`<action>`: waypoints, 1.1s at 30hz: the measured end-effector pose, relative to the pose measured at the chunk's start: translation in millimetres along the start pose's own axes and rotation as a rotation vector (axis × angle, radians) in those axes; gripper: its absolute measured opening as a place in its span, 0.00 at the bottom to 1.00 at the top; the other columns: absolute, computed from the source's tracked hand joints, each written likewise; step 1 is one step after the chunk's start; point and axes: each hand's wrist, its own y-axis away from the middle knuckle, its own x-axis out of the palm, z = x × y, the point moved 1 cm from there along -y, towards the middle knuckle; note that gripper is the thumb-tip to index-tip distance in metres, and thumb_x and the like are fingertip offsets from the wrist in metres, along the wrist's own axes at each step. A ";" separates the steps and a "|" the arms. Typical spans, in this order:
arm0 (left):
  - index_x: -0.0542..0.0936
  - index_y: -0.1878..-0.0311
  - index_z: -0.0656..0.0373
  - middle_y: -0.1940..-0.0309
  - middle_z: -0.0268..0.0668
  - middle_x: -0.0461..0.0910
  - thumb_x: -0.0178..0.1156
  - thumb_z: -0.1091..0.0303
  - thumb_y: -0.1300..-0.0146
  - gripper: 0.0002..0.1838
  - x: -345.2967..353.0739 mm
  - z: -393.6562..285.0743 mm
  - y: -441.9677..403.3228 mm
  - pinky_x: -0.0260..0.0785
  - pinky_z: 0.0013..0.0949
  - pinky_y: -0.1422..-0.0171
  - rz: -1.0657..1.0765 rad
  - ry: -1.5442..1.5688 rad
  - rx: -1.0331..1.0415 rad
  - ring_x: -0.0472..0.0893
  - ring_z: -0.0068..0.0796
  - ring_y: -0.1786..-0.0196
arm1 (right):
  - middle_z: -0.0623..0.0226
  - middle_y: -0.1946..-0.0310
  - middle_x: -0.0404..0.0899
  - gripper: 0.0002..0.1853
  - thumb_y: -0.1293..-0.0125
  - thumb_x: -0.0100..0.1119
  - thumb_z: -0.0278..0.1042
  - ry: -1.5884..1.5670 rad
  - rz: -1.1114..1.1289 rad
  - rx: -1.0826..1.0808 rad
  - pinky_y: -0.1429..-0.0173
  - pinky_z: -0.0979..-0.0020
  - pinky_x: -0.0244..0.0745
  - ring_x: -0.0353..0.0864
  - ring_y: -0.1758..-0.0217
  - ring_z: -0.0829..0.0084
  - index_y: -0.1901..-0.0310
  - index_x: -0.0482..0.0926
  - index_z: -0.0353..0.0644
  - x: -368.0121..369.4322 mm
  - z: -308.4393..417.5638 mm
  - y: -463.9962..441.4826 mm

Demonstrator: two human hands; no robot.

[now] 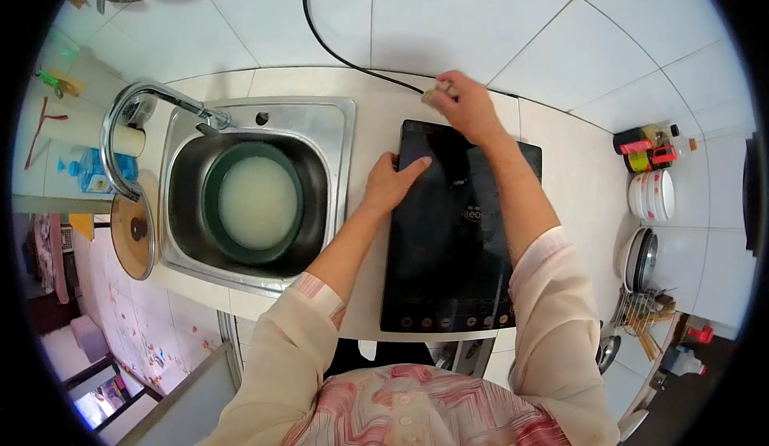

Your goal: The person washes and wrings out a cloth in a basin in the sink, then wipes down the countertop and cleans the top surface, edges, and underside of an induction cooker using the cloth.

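Observation:
A black induction cooktop (pixel 448 230) lies on the counter in front of me, its row of touch buttons on the near side. My left hand (pixel 391 183) grips its left edge, thumb on the glass and fingers over the side, partly hidden. Beyond the far edge of the cooktop, my right hand (pixel 471 111) is closed on a small crumpled beige cloth (pixel 439 93). The cloth is at the counter's back, by the end of a black power cord (pixel 344 60) that comes down the tiled wall.
To the left, a steel sink (pixel 340 149) holds a green basin (pixel 215 226) of cloudy water under a curved faucet (pixel 112 137). A glass lid (pixel 132 246) leans left of it. Bottles (pixel 645 148), stacked bowls (pixel 653 196) and pans (pixel 638 260) stand at the right.

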 end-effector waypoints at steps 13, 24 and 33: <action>0.74 0.48 0.74 0.57 0.49 0.79 0.68 0.50 0.46 0.35 9.5 -27.4 20.8 0.72 0.33 0.51 0.158 0.032 -0.060 0.80 0.34 0.55 | 0.62 0.62 0.80 0.15 0.36 0.61 0.35 -0.948 -0.430 0.505 0.56 0.71 0.76 0.78 0.62 0.73 0.53 0.77 0.34 -83.3 -88.9 55.6; 0.72 0.56 0.70 0.66 0.42 0.77 0.66 0.52 0.45 0.28 31.4 -128.0 66.8 0.69 0.32 0.57 0.135 0.029 0.246 0.76 0.30 0.63 | 0.63 0.63 0.80 0.20 0.37 0.62 0.43 -0.718 -0.680 0.313 0.61 0.75 0.74 0.78 0.63 0.77 0.53 0.76 0.34 -203.4 -79.6 106.9; 0.70 0.66 0.61 0.73 0.31 0.73 0.67 0.64 0.43 0.15 34.6 -197.8 123.8 0.64 0.25 0.63 0.228 -0.027 0.488 0.69 0.19 0.69 | 0.58 0.68 0.82 0.14 0.35 0.54 0.44 -0.259 -0.456 -0.302 0.58 0.62 0.76 0.83 0.63 0.60 0.58 0.79 0.43 -229.2 17.5 112.4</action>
